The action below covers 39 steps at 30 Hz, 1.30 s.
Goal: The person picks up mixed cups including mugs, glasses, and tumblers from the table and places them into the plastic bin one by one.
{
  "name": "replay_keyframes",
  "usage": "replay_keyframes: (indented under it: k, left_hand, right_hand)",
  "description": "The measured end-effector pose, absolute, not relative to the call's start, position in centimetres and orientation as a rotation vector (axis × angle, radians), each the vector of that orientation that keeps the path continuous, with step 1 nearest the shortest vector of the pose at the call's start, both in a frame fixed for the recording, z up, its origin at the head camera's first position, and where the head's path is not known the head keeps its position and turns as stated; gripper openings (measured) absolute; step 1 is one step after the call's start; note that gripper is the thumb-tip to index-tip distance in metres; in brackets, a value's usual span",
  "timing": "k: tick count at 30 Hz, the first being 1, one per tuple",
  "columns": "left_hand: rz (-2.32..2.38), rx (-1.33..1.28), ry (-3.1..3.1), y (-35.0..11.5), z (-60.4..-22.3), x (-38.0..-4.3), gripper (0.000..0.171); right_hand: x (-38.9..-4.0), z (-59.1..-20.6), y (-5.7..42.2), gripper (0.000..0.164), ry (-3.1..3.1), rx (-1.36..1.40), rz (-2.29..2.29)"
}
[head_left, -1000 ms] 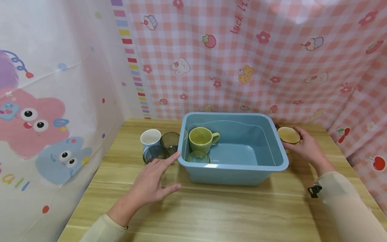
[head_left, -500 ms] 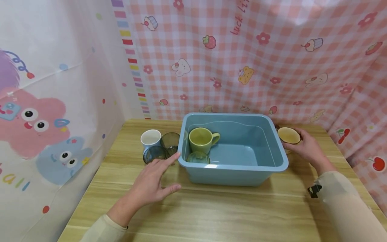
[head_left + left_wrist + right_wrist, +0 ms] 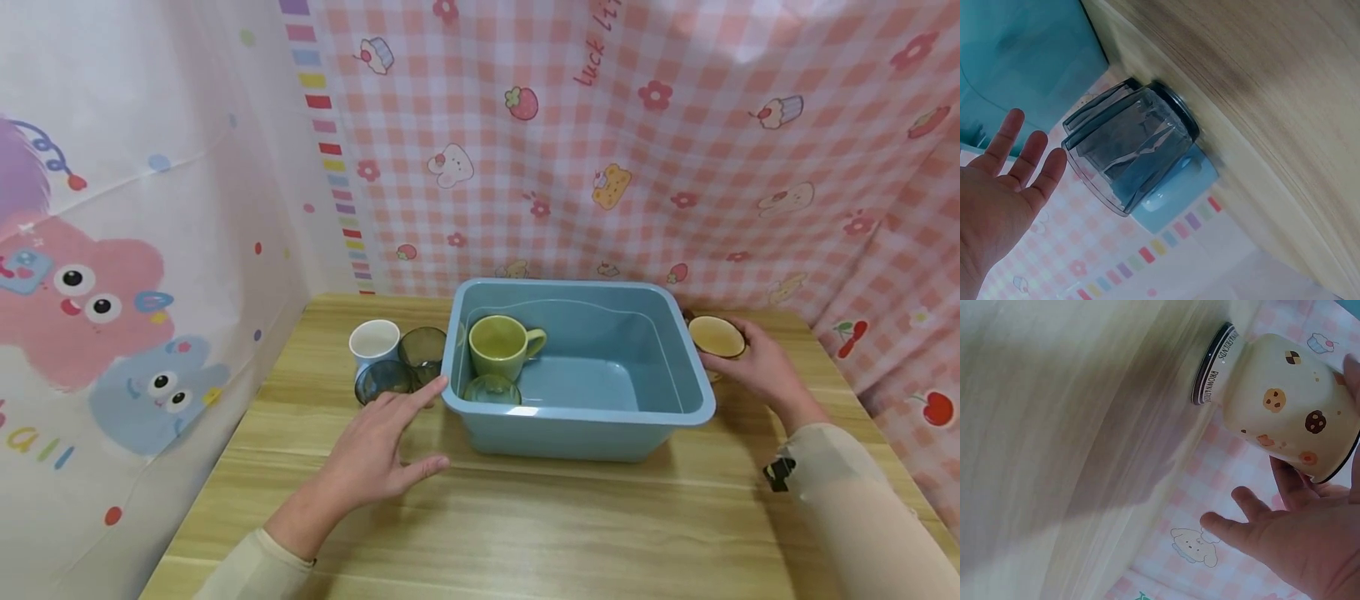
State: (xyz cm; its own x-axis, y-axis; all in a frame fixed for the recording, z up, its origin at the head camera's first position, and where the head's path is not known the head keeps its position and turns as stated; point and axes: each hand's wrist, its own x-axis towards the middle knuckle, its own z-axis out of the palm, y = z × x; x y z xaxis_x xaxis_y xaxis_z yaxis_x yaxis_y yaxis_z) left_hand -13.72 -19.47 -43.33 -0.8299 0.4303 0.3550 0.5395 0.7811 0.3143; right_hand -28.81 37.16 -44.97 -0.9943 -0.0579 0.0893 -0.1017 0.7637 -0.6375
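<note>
Cream cup [image 3: 1288,406] in right hand [image 3: 767,369]

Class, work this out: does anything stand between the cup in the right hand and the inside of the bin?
Yes: the right wall of the bin stands between them. The right hand holds the cup outside that wall.

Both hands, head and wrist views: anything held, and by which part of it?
Right hand grips the cream cookie-print cup by its upper body, near the dark-edged rim. Left hand holds nothing.
</note>
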Motion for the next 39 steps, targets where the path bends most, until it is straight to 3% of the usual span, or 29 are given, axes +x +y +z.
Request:
replay_keyframes:
  k: [21,30,39]
  left_hand:
    - [-0.573,-0.747,-2.739,-19.6,-43.3,-13.7,0.105]
    - [-0.542,-0.765,-2.708,-19.7,-43.6,-13.6,0.104]
    - [-0.518,-0.756,-2.717,-19.8,-43.3,-13.8,0.104]
  right_hand:
    - [-29.0,-43.7,38.4,0.086,-2.905,0.064,1.048]
    - [-29.8,-38.7,40.5,0.092,-3.016,0.086,1.033]
    - [-31.5,-32.5,40.4,0.086,-2.974,0.117,1.078]
